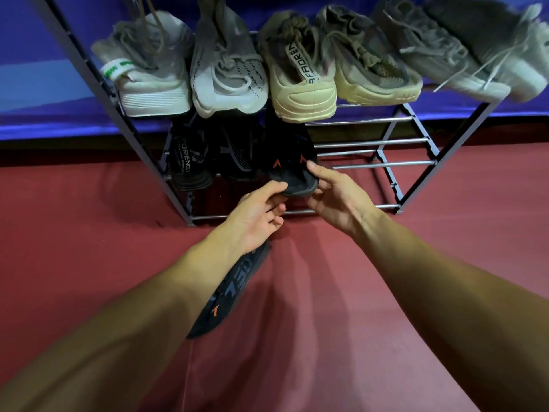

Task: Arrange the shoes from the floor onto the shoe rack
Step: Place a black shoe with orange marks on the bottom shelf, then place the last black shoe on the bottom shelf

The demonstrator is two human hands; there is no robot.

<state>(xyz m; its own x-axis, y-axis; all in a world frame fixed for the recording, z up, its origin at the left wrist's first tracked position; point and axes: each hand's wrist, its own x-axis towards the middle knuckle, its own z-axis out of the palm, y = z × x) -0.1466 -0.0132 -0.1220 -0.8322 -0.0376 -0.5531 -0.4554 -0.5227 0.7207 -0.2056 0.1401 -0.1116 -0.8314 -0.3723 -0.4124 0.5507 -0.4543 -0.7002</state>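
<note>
While six pale shoes (228,69) sit above, three black shoes (237,156) below.

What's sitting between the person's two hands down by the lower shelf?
In the head view, the heel of a black shoe with orange marks sits between the left hand and right hand.

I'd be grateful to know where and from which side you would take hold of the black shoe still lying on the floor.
Grip the black shoe across its middle, coming from above on the right; the left forearm covers its other side. It seems to lie tilted, its side with the orange mark showing.
</note>
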